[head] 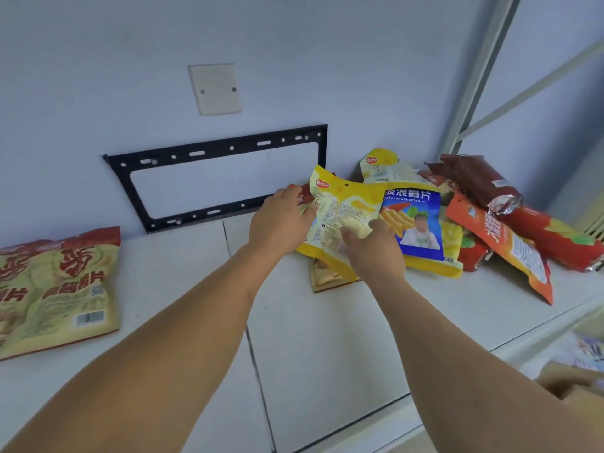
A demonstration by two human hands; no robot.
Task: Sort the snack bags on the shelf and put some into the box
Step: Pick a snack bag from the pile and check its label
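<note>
A yellow snack bag point(346, 207) is lifted at the left edge of a heap of bags on the white shelf point(183, 289). My left hand point(281, 220) grips its left side and my right hand point(376, 250) pinches its lower right corner. Behind it lies a blue-and-yellow chip bag point(418, 223), another yellow bag point(380, 166) and several red and orange bags point(510, 246). Two cream-and-red bags point(62, 286) lie flat at the shelf's left end. A brown cardboard box point(575, 384) shows partly at the lower right, below the shelf.
A black metal bracket point(215, 178) and a blank wall plate point(215, 89) are fixed to the wall behind the shelf. A grey shelf upright point(474, 80) rises at the right. A seam point(248, 322) runs across the shelf top.
</note>
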